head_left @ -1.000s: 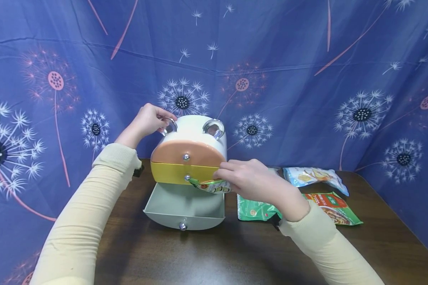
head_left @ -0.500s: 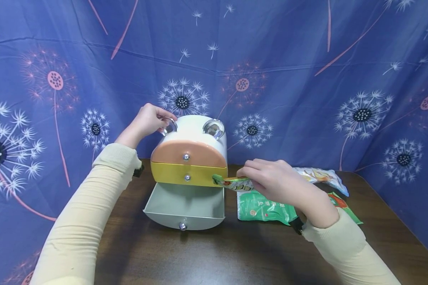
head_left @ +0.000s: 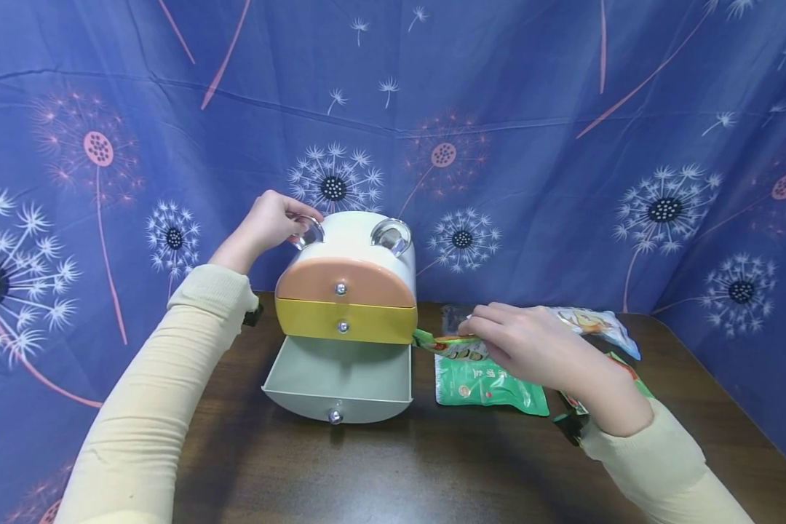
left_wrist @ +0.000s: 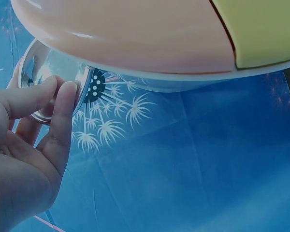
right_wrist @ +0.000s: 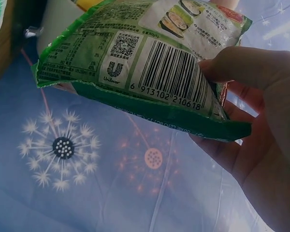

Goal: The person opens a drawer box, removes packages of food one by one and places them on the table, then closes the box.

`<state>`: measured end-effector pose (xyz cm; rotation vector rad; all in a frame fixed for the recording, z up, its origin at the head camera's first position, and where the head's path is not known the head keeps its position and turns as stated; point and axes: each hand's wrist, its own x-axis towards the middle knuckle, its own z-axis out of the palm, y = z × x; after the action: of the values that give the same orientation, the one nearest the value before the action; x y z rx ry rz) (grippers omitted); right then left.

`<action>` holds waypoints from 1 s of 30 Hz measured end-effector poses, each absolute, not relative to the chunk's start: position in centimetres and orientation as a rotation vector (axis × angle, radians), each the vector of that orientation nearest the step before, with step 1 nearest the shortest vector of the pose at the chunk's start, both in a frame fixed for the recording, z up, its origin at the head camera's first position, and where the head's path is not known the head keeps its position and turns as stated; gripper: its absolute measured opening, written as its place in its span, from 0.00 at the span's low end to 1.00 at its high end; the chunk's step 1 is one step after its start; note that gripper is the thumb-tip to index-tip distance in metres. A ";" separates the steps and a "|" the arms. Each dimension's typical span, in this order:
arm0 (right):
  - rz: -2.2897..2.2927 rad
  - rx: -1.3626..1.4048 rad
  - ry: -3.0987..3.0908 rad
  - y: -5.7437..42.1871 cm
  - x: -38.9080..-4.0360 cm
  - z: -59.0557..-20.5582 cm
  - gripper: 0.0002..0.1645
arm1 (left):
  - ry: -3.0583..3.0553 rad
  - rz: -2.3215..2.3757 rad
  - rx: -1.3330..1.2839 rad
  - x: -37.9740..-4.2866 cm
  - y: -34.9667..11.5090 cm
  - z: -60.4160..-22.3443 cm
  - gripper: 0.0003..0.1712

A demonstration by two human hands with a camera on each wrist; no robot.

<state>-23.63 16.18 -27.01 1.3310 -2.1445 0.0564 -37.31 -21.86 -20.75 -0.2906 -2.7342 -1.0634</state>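
My left hand (head_left: 271, 222) grips the left silver ring-shaped ear (head_left: 311, 233) of a small drawer box (head_left: 350, 236) with a white top; the left wrist view shows thumb and fingers around its rim (left_wrist: 41, 79). My right hand (head_left: 530, 342) pinches a green seasoning packet (head_left: 455, 348) by its right end, right of the box and above the table. Its printed back with a barcode (right_wrist: 169, 72) faces the right wrist camera. The orange drawer (head_left: 347, 282) and yellow drawer (head_left: 347, 320) are closed. The grey-green bottom drawer (head_left: 337, 375) is pulled out, its visible inside bare.
A flat green packet (head_left: 487, 386) lies on the brown table (head_left: 393, 473) below my right hand. Behind it are a light blue snack bag (head_left: 596, 324) and a clear wrapper (head_left: 455, 316). Another red-green packet (head_left: 629, 371) is partly hidden by my right arm. Blue dandelion cloth (head_left: 530, 145) hangs behind.
My right hand has moved right, away from the front of the box, carrying the seasoning packet with it. The left hand keeps its hold on the ear, and the drawers stand as before.
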 end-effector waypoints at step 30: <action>0.038 1.428 -2.109 19.5 -21.6 -32.8 0.24 | -2.724 -1.019 -0.273 -37.2 -21.7 -20.9 0.15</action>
<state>-21.61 19.50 -32.83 1.4283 -2.1088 0.0379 -37.17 -21.65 -20.93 -0.2731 -2.7241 -1.0193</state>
